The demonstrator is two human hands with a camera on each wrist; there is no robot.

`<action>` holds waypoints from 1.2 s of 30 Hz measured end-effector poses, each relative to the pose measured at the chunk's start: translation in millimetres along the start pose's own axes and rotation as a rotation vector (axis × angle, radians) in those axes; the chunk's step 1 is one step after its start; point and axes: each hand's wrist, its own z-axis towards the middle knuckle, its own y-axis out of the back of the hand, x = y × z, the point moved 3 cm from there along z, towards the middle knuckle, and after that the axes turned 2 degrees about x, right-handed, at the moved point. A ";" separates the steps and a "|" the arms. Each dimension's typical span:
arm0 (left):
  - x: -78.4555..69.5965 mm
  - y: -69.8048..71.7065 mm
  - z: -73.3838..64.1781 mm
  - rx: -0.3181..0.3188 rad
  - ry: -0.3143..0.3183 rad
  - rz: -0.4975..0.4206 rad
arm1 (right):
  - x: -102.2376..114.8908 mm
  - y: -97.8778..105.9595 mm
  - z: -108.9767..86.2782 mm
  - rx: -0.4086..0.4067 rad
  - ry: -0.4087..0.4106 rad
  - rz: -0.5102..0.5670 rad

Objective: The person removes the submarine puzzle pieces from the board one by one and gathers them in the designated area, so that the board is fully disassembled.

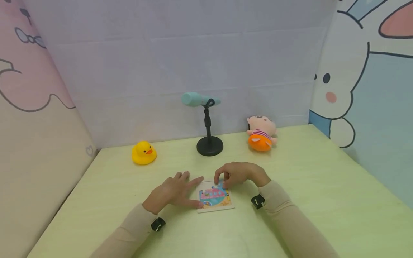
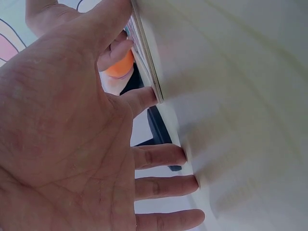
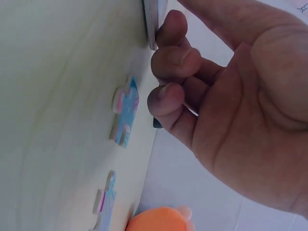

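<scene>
A flat jigsaw puzzle (image 1: 211, 200) with a pink and blue picture lies on the table, bare backing showing along its upper edge. My left hand (image 1: 174, 191) is spread at its left side, thumb on the lower left corner and index finger at the upper left. In the left wrist view the other fingers (image 2: 161, 156) stretch straight, their tips at the tabletop. Over the upper right part of the puzzle, my right hand (image 1: 240, 173) pinches a blue puzzle piece (image 1: 221, 184) between thumb and index finger. Its remaining fingers (image 3: 175, 62) are curled.
Two loose puzzle pieces (image 3: 126, 111) lie on the table beside the right hand in the right wrist view. Farther back stand a yellow rubber duck (image 1: 143, 153), a turquoise microphone (image 1: 195, 99) on a black stand (image 1: 209, 146), and a plush toy (image 1: 261, 134).
</scene>
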 end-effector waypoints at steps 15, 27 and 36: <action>1.8 -5.0 6.4 0.005 -0.001 -0.001 | 2.7 -1.1 4.1 -0.070 0.001 -0.051; 1.6 4.9 2.0 0.027 -0.010 -0.010 | 3.2 10.4 -3.8 -0.079 0.069 0.024; 0.5 7.1 0.4 0.032 -0.004 -0.028 | -6.7 23.8 -16.0 -0.119 0.103 0.030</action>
